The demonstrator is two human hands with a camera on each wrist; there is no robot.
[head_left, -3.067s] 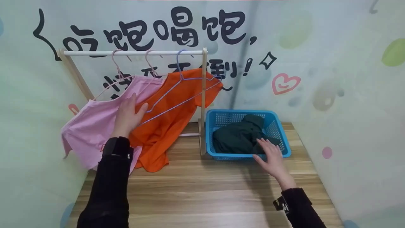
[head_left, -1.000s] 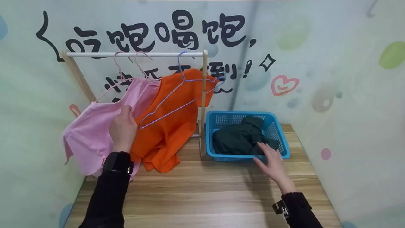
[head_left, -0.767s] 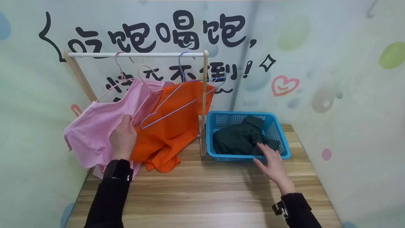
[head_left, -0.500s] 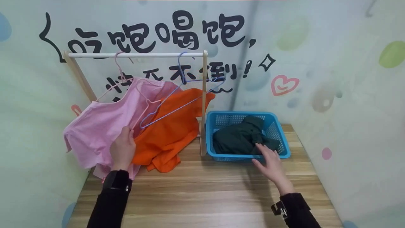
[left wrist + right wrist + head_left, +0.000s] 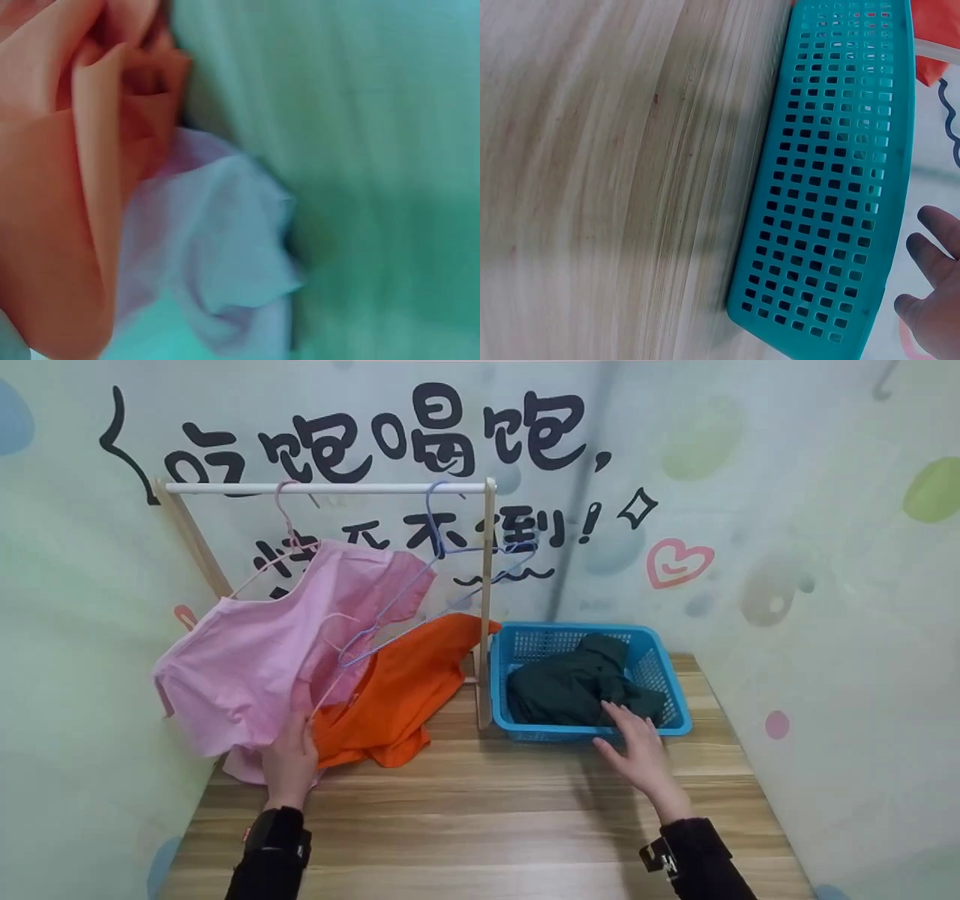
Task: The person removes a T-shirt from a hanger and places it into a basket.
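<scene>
I have one container in view: the blue perforated basket (image 5: 551, 730), set on the wooden tabletop (image 5: 510, 825) just right of the garment rack (image 5: 487, 607). Contents: one dark green garment (image 5: 562, 682), bunched. The right hand (image 5: 637, 750) is over the front rim, fingers spread; I cannot tell whether it touches. The left hand (image 5: 289, 761) pinches a pink wire hanger (image 5: 328, 696). The orange shirt (image 5: 412, 690) slopes from that hand toward the basket's left rear corner, beside a pink top (image 5: 255, 667).
</scene>
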